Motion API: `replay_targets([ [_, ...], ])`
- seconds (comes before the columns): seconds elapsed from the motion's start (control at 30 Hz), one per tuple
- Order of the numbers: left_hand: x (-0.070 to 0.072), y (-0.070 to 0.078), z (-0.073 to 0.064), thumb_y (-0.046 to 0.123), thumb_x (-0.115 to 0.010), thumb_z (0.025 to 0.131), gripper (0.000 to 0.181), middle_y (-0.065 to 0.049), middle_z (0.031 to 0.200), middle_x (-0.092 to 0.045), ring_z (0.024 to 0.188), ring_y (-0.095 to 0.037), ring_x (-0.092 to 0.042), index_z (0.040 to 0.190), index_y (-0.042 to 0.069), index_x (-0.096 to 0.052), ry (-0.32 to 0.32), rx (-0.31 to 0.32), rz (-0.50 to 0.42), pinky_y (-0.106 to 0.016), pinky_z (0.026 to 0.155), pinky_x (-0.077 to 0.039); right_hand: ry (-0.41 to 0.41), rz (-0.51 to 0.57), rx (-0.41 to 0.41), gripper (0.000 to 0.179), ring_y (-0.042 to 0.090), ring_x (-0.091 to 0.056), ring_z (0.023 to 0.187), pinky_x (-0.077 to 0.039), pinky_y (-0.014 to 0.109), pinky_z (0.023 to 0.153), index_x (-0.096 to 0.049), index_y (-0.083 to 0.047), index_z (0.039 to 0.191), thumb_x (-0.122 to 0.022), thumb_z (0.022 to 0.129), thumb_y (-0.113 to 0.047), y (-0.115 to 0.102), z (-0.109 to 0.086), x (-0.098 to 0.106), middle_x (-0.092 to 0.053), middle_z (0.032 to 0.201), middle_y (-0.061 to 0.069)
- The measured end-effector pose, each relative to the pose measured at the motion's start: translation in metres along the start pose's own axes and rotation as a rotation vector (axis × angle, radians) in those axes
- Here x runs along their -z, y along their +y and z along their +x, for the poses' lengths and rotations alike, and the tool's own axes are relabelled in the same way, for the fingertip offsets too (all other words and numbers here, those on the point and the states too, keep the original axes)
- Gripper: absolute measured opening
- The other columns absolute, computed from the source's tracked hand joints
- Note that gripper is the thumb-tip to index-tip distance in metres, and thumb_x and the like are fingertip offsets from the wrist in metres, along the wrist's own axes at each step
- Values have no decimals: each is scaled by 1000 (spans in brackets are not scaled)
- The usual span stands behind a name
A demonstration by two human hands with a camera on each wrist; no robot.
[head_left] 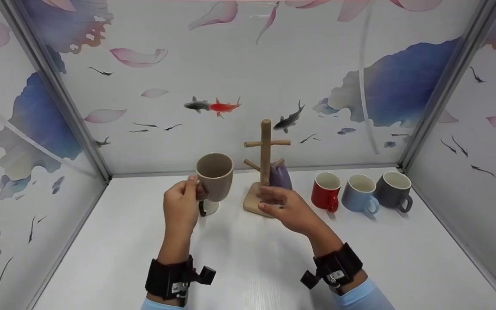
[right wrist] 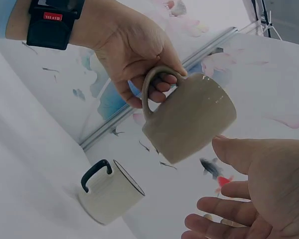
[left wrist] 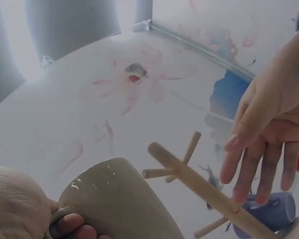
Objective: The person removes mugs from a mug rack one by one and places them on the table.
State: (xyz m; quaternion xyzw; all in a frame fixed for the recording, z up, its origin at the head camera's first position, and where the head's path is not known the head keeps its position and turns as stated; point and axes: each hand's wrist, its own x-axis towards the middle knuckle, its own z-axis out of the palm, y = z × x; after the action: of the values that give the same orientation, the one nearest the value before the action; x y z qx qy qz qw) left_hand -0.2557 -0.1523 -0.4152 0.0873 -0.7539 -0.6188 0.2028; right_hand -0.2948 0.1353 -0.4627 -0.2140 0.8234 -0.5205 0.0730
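My left hand (head_left: 181, 206) grips a beige mug (head_left: 216, 183) by its handle and holds it upright above the table, left of a wooden mug tree (head_left: 265, 150). Below and partly behind it stands a white mug (right wrist: 112, 196) with a dark rim and handle, mostly covered in the head view. Fingers apart and holding nothing, my right hand (head_left: 291, 211) is in front of the mug tree's base, overlapping it in the head view. A purple mug (head_left: 280, 175) is at the tree's lower right peg, partly hidden behind the post and my right hand.
To the right, a red mug (head_left: 326, 191), a light blue mug (head_left: 358, 193) and a dark grey mug (head_left: 393, 189) stand in a row near the back wall. Printed panels (head_left: 166, 86) enclose the white table (head_left: 248, 267) at the back and both sides.
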Motion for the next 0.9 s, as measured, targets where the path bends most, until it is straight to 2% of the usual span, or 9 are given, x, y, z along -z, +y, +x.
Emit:
replay_targets([
  [0.2, 20, -9, 14, 34, -54, 122, 49, -18, 104, -79, 102, -25, -82, 98, -2, -78, 131, -4, -9, -41, 100, -67, -20, 16, -13, 58, 36, -67, 148, -57, 58, 122, -61, -10, 163, -74, 113, -37, 6, 1, -1, -69, 160, 14],
  [0.4, 37, -26, 28, 36, -54, 122, 52, -10, 97, -80, 93, -16, -80, 100, -3, -79, 268, 35, -19, -25, 89, -62, -41, 23, -1, 60, 42, -65, 149, -56, 61, 123, -58, -2, 164, -72, 114, -35, 8, 0, -1, -66, 162, 18],
  [0.5, 45, -37, 35, 38, -53, 122, 53, -7, 96, -79, 90, -12, -79, 101, -3, -78, 315, 66, -31, -20, 86, -59, -46, 25, 2, 61, 43, -64, 150, -56, 61, 122, -58, -1, 163, -71, 115, -34, 9, 1, -1, -66, 162, 19],
  [0.67, 54, -58, 45, 38, -52, 122, 53, -7, 96, -79, 90, -11, -76, 103, -4, -79, 367, 121, -50, -16, 78, -56, -51, 23, 2, 59, 43, -64, 150, -56, 61, 122, -60, -2, 162, -70, 115, -36, 10, 2, -1, -65, 163, 19],
  [0.77, 54, -72, 50, 37, -51, 122, 53, -10, 99, -79, 95, -15, -73, 107, -5, -79, 381, 151, -37, -15, 75, -55, -50, 21, 3, 58, 43, -64, 150, -56, 61, 122, -60, -2, 162, -70, 115, -36, 12, 3, -1, -65, 163, 19],
  [0.9, 52, -93, 54, 34, -52, 122, 51, -14, 103, -81, 91, -11, -70, 109, -6, -80, 377, 187, -25, -14, 71, -55, -49, 26, -5, 58, 43, -63, 151, -56, 61, 123, -61, -2, 161, -70, 115, -36, 14, 3, -2, -65, 163, 19],
])
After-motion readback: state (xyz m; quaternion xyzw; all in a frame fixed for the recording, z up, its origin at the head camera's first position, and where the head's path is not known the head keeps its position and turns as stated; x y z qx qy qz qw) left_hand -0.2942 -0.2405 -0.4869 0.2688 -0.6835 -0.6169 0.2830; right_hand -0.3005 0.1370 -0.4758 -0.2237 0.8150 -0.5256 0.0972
